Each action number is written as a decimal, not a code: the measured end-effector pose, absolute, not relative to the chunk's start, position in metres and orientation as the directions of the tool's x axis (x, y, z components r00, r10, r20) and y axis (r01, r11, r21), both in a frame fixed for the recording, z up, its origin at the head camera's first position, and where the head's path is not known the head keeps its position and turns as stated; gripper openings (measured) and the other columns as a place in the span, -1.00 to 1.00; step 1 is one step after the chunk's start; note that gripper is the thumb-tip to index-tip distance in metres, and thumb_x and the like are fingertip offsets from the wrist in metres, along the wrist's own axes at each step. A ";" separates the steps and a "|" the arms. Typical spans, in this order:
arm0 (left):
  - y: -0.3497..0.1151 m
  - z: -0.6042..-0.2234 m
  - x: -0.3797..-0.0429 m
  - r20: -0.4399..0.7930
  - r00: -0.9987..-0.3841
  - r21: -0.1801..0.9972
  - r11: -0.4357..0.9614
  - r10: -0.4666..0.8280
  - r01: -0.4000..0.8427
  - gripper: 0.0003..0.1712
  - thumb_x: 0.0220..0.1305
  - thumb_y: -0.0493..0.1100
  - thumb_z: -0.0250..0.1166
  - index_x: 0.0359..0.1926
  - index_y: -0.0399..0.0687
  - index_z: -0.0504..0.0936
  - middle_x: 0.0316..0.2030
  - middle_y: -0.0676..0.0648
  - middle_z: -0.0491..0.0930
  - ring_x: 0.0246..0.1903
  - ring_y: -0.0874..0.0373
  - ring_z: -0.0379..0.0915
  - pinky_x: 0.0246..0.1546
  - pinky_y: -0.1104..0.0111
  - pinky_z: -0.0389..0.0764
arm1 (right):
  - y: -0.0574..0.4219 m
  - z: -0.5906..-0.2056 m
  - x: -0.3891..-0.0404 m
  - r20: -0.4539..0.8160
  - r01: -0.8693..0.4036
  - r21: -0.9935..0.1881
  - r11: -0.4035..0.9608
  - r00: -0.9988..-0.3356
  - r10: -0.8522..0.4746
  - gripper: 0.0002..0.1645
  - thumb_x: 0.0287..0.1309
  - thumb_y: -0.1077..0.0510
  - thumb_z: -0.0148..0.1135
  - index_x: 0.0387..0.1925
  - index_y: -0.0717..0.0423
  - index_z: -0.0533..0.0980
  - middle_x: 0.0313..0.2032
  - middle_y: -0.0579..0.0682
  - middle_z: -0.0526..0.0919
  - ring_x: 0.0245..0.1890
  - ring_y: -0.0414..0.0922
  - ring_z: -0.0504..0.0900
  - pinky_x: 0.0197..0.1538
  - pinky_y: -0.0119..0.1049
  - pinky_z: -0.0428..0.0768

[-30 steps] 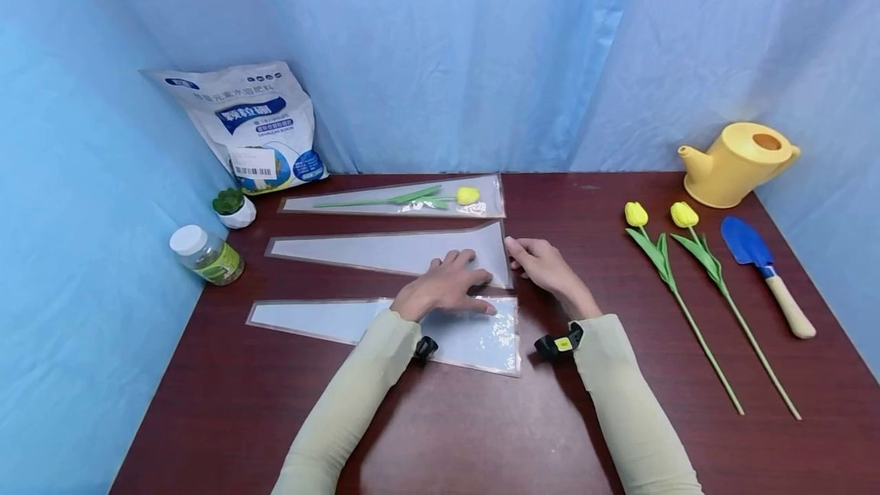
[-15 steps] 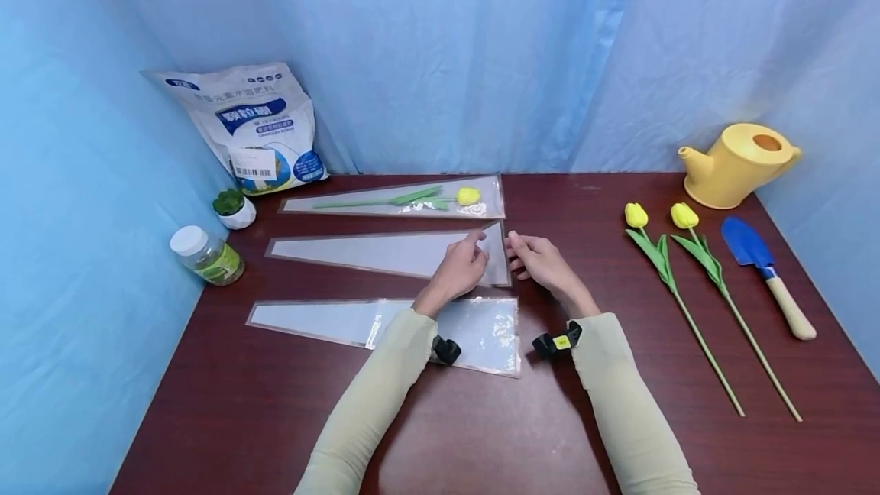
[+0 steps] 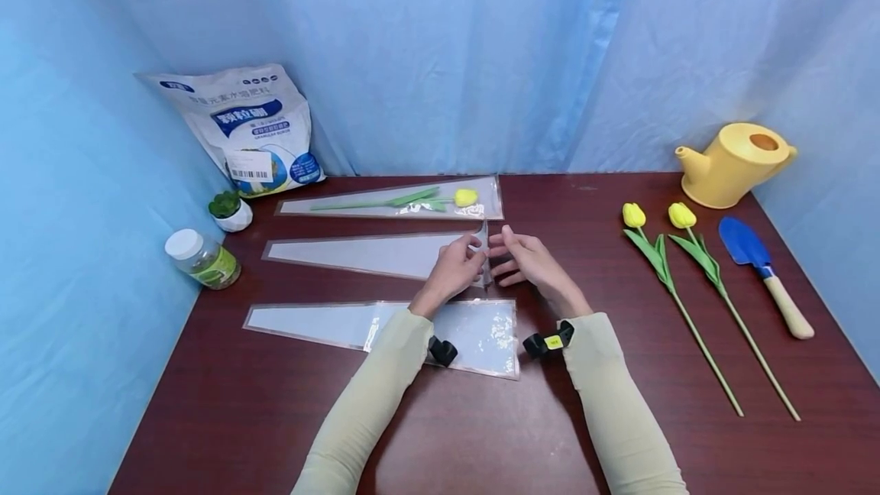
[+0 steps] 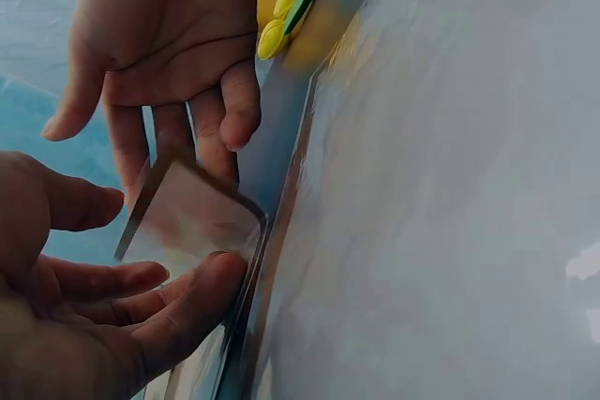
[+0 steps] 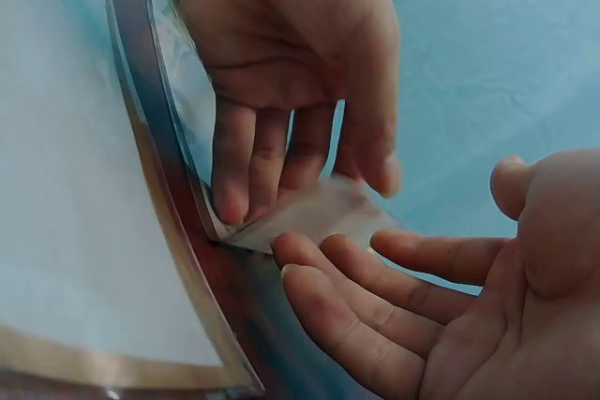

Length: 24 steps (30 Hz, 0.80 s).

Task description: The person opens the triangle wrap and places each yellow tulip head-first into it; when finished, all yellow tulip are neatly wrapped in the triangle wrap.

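Observation:
Three tapered clear flower sleeves with white insides lie on the table. The right end of the middle sleeve (image 3: pixel 357 254) stands folded up as a flap (image 4: pixel 202 203). My left hand (image 3: pixel 457 266) is at that flap, its fingers touching the film and its thumb apart from them in the left wrist view. Facing it from the right is my right hand (image 3: pixel 543 266), fingers spread and nearly straight, fingertips right at the flap. A yellow tulip (image 3: pixel 465 197) lies inside the back sleeve (image 3: pixel 292 207). My left forearm crosses over the front sleeve (image 3: pixel 296 319).
Two yellow tulips (image 3: pixel 660 262) (image 3: pixel 708 258), a blue trowel (image 3: pixel 745 243) and a yellow watering can (image 3: pixel 732 166) are at the right. A white fertilizer bag (image 3: pixel 247 128), a small potted succulent (image 3: pixel 230 211) and a white-capped jar (image 3: pixel 202 258) stand at the left.
The middle sleeve's right end has bent upward and left. My left hand has moved from lying over the sleeve to the flap. My right hand's fingers have straightened and spread.

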<state>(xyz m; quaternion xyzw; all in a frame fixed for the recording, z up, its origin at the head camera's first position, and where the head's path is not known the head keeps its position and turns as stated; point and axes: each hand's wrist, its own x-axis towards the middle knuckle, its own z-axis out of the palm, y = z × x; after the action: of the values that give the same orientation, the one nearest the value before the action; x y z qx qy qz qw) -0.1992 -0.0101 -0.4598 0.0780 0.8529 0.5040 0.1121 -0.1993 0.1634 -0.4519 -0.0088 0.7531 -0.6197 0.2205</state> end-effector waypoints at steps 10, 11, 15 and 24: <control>-0.008 -0.460 -0.200 -0.105 -0.985 0.847 0.531 0.135 -0.018 -0.70 0.39 -0.14 0.17 -0.05 -0.24 0.69 -0.24 -0.18 0.76 -0.32 0.09 0.65 -0.30 0.41 0.61 | 0.157 -0.451 -0.197 -0.308 0.242 -0.942 0.233 -0.899 -0.312 -0.23 0.56 -0.21 -0.33 0.39 0.32 0.29 0.25 0.42 0.47 -0.20 -0.08 0.78 -0.22 -0.21 0.76; -0.008 -0.461 -0.201 -0.104 -0.987 0.853 0.521 0.126 -0.023 -0.72 0.38 -0.16 0.17 -0.07 -0.25 0.69 -0.26 -0.18 0.76 -0.36 0.11 0.63 -0.34 0.44 0.58 | 0.157 -0.451 -0.197 -0.309 0.243 -0.941 0.235 -0.899 -0.310 -0.24 0.57 -0.20 -0.33 0.39 0.32 0.29 0.24 0.42 0.48 -0.21 -0.10 0.77 -0.22 -0.21 0.76; -0.009 -0.462 -0.200 -0.108 -0.989 0.876 0.480 0.102 -0.046 -0.76 0.38 -0.21 0.17 -0.15 -0.27 0.71 -0.34 -0.18 0.73 -0.47 0.21 0.50 -0.44 0.51 0.46 | 0.158 -0.453 -0.198 -0.318 0.251 -0.937 0.244 -0.900 -0.297 -0.22 0.54 -0.25 -0.30 0.38 0.29 0.29 0.23 0.41 0.49 -0.24 -0.13 0.77 -0.23 -0.22 0.75; -0.008 -0.465 -0.199 -0.067 -0.997 0.870 0.492 0.042 -0.038 -0.83 0.31 -0.27 0.25 -0.32 -0.27 0.74 -0.49 -0.17 0.71 -0.61 0.31 0.40 -0.52 0.54 0.39 | 0.157 -0.455 -0.198 -0.339 0.277 -0.930 0.242 -0.900 -0.273 -0.32 0.56 -0.15 -0.21 0.36 0.29 0.32 0.21 0.39 0.51 -0.28 -0.17 0.76 -0.25 -0.27 0.74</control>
<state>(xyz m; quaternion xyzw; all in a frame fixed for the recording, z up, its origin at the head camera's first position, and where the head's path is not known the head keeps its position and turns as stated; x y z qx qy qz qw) -0.1990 -0.0076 -0.4649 0.0012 0.8628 0.5040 0.0397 -0.1982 0.1570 -0.4555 0.0014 0.7558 -0.6156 0.2231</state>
